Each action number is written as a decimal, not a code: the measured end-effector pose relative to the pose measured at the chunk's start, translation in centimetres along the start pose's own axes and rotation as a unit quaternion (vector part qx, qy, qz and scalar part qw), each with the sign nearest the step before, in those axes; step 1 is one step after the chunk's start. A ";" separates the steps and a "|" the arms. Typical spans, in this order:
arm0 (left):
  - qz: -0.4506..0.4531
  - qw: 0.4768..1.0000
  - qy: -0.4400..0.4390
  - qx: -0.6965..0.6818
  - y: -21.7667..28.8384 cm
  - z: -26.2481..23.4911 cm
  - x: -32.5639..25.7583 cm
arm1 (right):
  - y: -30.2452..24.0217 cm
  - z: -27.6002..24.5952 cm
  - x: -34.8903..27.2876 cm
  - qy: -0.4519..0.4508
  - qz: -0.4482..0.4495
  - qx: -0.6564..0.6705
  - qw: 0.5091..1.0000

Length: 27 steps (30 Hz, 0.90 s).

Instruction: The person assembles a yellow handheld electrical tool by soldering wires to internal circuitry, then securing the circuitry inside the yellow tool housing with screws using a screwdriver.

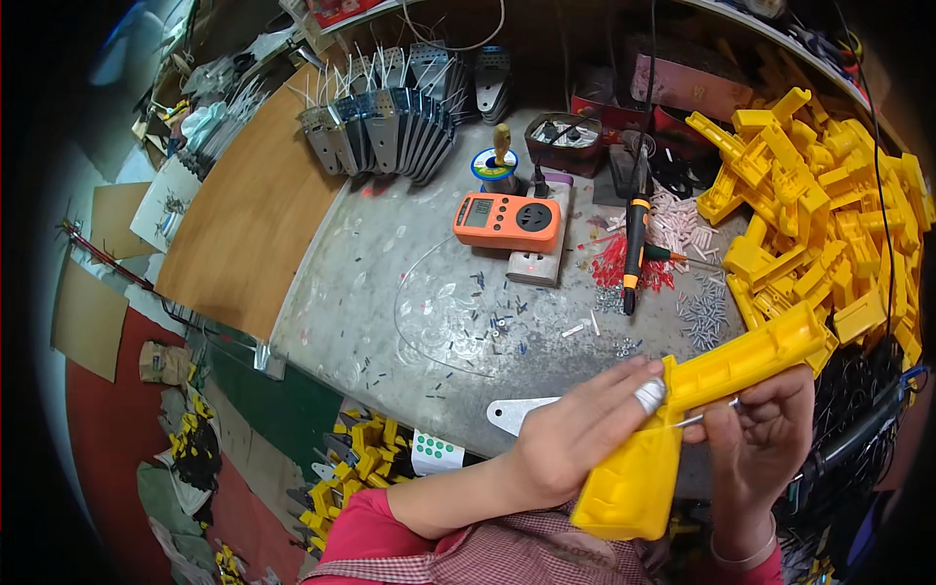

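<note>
**Yellow housing held over bench**

Metal-topped bench [390, 292] w/ big pile of yellow plastic shells [829, 205] at right. Yellow pistol-shaped housing [682, 429] sits low centre-right, just above bench edge, gripped by both hands. Left hand [575, 429] wraps its side, fingers closed on it. Right hand [756, 429] pinches thin metal pin [707, 417] against housing. Orange meter [507, 220] well apart, mid-bench.

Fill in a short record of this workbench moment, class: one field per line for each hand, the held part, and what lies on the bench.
left hand: grips the yellow moulded plastic gun-shaped housing
right hand: pinches a thin metal piece against the housing
bench: grey, scattered with small screws
meter: orange plug-in power meter mid-bench
tool: orange-and-black soldering iron
stock: heap of yellow plastic housings at right
</note>
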State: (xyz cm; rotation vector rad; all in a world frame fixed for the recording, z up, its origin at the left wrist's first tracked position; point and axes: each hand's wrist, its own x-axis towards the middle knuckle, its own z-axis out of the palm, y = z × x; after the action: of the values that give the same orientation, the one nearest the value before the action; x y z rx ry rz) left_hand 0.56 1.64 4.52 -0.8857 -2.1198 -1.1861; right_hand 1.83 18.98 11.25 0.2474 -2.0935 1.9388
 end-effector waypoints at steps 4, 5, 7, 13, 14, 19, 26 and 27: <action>-0.052 0.996 -0.017 -0.071 0.3 -0.1 0.2 | 1.2 -1.5 0.6 -0.090 -0.134 -0.109 0.981; -0.090 0.989 -0.029 -0.113 0.2 -0.6 0.1 | 0.5 -2.1 0.9 -0.183 -0.215 -0.246 0.927; -0.122 0.966 -0.177 -0.141 -0.8 -2.3 -0.1 | -1.2 -2.8 0.5 -0.202 -0.202 -0.321 0.903; -0.339 0.848 -0.301 -0.276 -0.6 -3.8 3.3 | 0.9 -3.3 1.3 -0.234 -0.315 -0.526 0.754; -0.336 0.861 -0.290 -0.248 -1.1 -3.7 2.9 | 1.1 -4.0 1.4 -0.259 -0.280 -0.526 0.761; -0.165 0.934 -0.316 0.024 -2.5 -1.1 -2.4 | 4.0 -4.3 0.4 -0.326 -0.076 -0.546 0.768; -0.193 0.934 -0.299 -0.017 -3.1 -0.1 -3.7 | 5.6 -4.7 0.2 -0.306 -0.128 -0.518 0.788; -0.197 0.934 -0.298 -0.019 -3.2 0.0 -3.8 | 5.5 -5.1 0.3 -0.284 -0.145 -0.514 0.796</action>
State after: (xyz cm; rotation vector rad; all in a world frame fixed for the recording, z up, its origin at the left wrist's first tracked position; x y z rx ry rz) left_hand 0.56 -0.68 0.10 -0.9524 -2.8807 -1.2600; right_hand 0.31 24.55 6.48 0.8939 -2.8939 0.3577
